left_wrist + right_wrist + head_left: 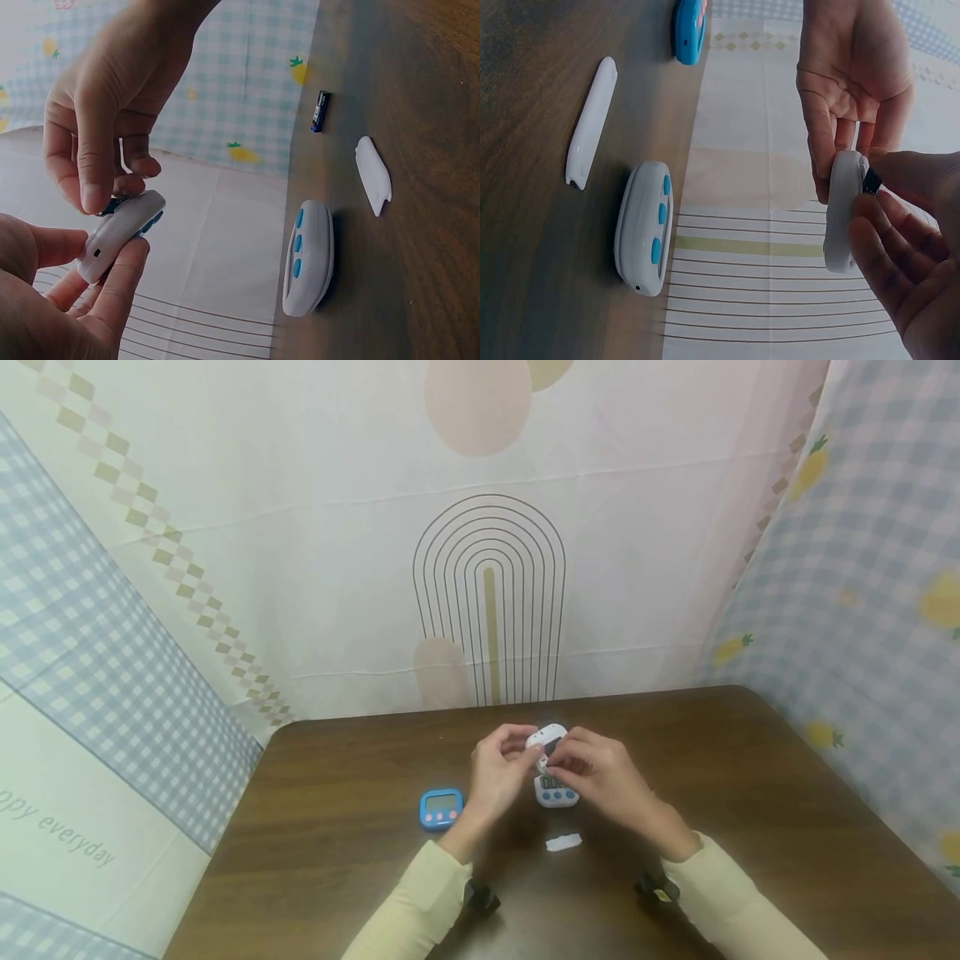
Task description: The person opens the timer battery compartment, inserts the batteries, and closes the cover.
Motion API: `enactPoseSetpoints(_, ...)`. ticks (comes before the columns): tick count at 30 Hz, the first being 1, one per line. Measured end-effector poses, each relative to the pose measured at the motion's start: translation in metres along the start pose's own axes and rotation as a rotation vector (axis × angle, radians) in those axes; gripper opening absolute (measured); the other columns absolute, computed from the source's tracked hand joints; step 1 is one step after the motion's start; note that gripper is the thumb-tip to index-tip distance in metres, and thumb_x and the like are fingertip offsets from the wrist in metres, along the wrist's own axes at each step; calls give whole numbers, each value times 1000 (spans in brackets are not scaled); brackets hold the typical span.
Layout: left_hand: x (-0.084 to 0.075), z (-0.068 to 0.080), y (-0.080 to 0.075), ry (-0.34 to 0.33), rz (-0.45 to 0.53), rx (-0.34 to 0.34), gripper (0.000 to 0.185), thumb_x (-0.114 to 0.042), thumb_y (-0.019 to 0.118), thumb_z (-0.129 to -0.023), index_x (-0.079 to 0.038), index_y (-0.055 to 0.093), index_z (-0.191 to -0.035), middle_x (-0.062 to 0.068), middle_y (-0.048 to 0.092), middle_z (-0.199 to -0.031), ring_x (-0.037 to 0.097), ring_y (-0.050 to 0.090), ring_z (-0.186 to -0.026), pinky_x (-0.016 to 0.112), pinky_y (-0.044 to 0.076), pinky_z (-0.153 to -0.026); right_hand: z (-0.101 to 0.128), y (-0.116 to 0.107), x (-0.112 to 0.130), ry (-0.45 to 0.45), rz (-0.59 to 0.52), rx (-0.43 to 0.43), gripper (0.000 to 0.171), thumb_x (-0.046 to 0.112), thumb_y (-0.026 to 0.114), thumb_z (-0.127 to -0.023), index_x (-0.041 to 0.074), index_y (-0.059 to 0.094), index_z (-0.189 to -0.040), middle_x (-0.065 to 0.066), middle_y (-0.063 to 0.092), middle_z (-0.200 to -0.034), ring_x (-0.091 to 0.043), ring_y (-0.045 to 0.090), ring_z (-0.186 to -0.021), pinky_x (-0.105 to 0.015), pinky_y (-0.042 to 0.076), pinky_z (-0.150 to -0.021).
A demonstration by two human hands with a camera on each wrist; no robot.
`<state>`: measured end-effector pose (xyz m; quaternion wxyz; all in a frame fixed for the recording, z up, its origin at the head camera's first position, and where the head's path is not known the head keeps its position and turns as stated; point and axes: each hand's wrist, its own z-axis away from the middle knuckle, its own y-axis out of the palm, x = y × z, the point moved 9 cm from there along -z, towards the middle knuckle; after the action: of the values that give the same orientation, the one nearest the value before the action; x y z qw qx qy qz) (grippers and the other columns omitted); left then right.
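Note:
My left hand (498, 772) holds a white digital timer (120, 234) up off the table between thumb and fingers, its back turned towards my right hand (603, 772). Thumb and fingers of my right hand pinch a small dark battery (871, 181) at the back of this timer. Much of the battery is hidden by the fingertips. Below the hands, a second white timer (557, 795) with blue buttons lies on the table, its display showing digits. Nearer the front lies a loose white battery cover (563, 842).
A blue timer (441, 810) with pink buttons lies left of the hands on the brown wooden table (337, 827). Another battery (320, 111) lies on the table beyond the cover in the left wrist view. Patterned cloth (337, 568) hangs behind the table and at both sides.

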<state>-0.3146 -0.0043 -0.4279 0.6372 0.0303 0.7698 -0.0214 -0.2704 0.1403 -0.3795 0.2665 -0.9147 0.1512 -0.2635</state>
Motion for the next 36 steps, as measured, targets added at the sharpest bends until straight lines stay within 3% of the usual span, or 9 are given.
enactPoseSetpoints(4, 0, 0, -1, 5, -4, -2, 23, -2, 77, -94, -1, 74, -116, 20, 78, -106, 29, 79, -92, 46, 67, -78, 1, 2, -2, 29, 11, 4, 30, -10, 92, -73, 10, 75, -88, 1, 67, -94, -9, 69, -78, -24, 64, -68)
enactPoseSetpoints(17, -1, 0, -1, 15, -16, -13, 22, 0, 76, -93, -1, 74, -115, 20, 78, -104, 28, 80, -91, 40, 68, -74, 2, 1, -2, 64, 80, -35, 24, -2, 94, -75, 10, 77, -87, 1, 66, -92, -13, 68, -77, -30, 65, -65)
enactPoseSetpoints(21, -4, 0, -2, 28, -13, -17, 23, 1, 76, -93, 0, 74, -116, 20, 78, -104, 28, 79, -91, 39, 68, -74, 2, -1, -10, 167, 105, -35, 30, 5, 96, -75, 9, 75, -96, -1, 63, -95, -14, 66, -78, -29, 63, -65)
enactPoseSetpoints(27, -5, 1, -2, 33, -25, -25, 22, 1, 76, -92, 0, 74, -115, 19, 78, -103, 27, 79, -89, 34, 68, -72, 6, -2, -26, 386, 127, 8, 61, 15, 98, -74, 5, 65, -125, -7, 58, -107, -18, 57, -84, -28, 56, -66)
enactPoseSetpoints(31, -5, 0, -2, 36, -30, -32, 22, 1, 77, -92, 0, 74, -114, 19, 78, -102, 25, 79, -88, 33, 67, -71, 8, 0, -35, 486, 85, 41, 74, 18, 97, -76, 3, 59, -137, -10, 59, -113, -19, 57, -85, -25, 54, -66)
enactPoseSetpoints(36, -6, 1, -2, 31, -41, -34, 22, 0, 77, -92, -1, 75, -114, 19, 78, -102, 26, 79, -88, 32, 67, -71, 12, 4, -43, 561, -37, 71, 70, 18, 94, -80, 3, 59, -139, -12, 66, -116, -22, 64, -81, -27, 59, -63)
